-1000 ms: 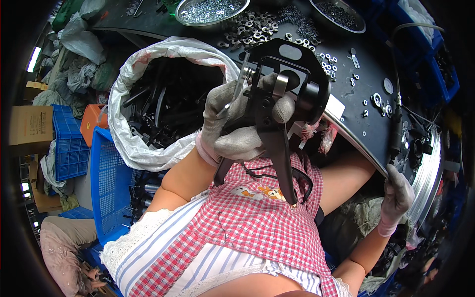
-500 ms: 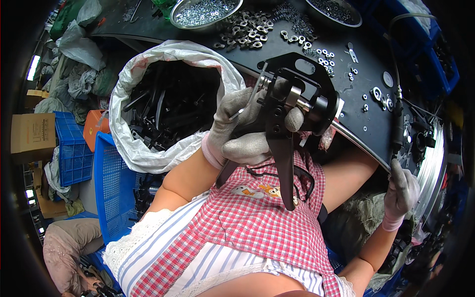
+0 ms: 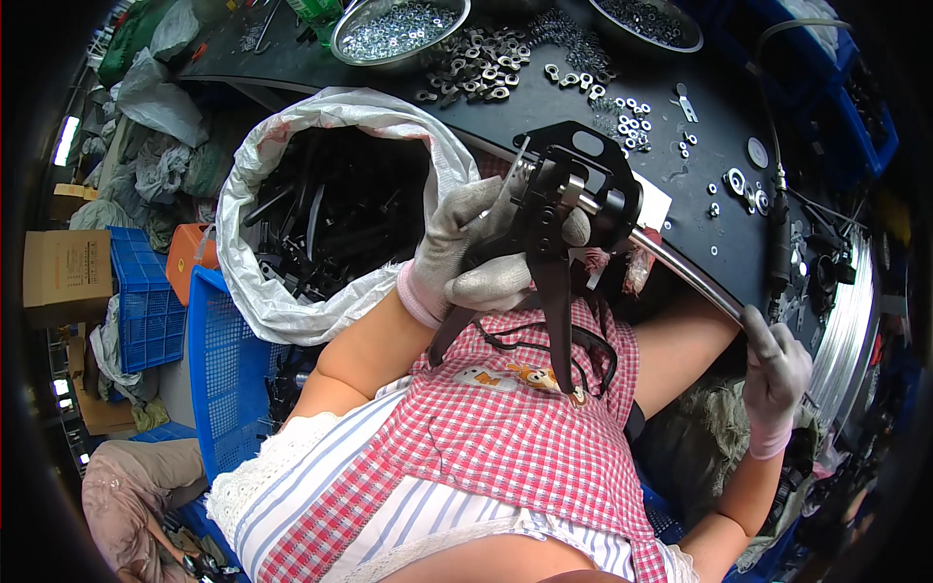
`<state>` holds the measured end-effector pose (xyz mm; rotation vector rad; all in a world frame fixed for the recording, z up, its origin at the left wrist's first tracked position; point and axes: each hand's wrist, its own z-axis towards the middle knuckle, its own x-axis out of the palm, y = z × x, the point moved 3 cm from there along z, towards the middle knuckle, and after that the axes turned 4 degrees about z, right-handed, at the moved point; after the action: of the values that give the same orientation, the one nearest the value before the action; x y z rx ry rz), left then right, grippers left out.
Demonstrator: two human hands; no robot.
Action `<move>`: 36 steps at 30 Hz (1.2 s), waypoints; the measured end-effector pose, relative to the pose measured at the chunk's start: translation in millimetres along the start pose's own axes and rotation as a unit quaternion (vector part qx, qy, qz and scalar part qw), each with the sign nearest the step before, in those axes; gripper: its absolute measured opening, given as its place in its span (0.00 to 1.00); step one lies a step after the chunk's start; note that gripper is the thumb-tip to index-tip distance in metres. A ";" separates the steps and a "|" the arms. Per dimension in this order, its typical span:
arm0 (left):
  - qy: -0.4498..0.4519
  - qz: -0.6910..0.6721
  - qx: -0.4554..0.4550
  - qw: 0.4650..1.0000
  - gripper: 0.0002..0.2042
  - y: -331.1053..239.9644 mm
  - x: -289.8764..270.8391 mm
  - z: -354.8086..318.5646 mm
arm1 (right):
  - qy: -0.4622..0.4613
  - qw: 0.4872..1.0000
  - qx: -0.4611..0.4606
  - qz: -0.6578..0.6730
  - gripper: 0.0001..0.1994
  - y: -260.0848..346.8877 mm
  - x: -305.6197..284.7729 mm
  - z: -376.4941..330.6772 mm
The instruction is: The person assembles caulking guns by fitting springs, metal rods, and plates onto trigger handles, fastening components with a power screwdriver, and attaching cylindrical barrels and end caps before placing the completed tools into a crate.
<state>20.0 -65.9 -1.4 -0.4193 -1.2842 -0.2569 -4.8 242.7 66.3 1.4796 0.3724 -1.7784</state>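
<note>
My left hand (image 3: 476, 253), in a grey-white glove, is closed around a black metal bracket assembly (image 3: 554, 223). The piece has a slotted top plate, a silver pin, a round black part and two tapering legs pointing down over my apron. From beside its round part a long silver rod (image 3: 685, 270) slants down to the right. My gloved right hand (image 3: 776, 379) is at the rod's far end, its index finger lying along it and the other fingers curled. A short bit of rod shows beyond that hand. The rod's inner end is hidden by the assembly.
A white sack (image 3: 243, 262) of black parts stands left of my hands, beside a blue crate (image 3: 219, 360). On the black table (image 3: 719, 126) are a metal bowl (image 3: 340, 49) of nuts, loose eye-shaped fittings (image 3: 486, 63), springs and washers. A hanging black tool (image 3: 780, 243) is at the right.
The assembly has shifted slightly down and left with my left hand. My right hand has moved a little down and left along with the rod, its index finger now straighter.
</note>
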 end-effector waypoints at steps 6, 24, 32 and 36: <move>0.022 0.046 -0.014 0.999 0.28 -4.3 1.8 -0.3 | -0.009 0.992 0.028 0.119 0.18 -2.6 9.9 -4.4; 0.043 0.068 0.022 0.996 0.28 5.7 12.0 4.8 | -0.024 0.995 -0.097 -0.030 0.14 -16.8 -21.4 8.5; 0.031 0.135 0.022 0.990 0.26 -0.5 -2.6 1.7 | 0.109 0.889 0.223 0.384 0.14 -16.6 -2.7 0.2; 0.039 0.141 0.021 0.989 0.25 -0.9 -11.2 0.3 | 0.010 0.989 0.020 0.144 0.20 -6.9 4.6 5.5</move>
<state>16.4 -67.1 -12.0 -0.5433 -1.1358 -0.0075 -13.7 241.8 61.9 1.4979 0.1243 -1.5496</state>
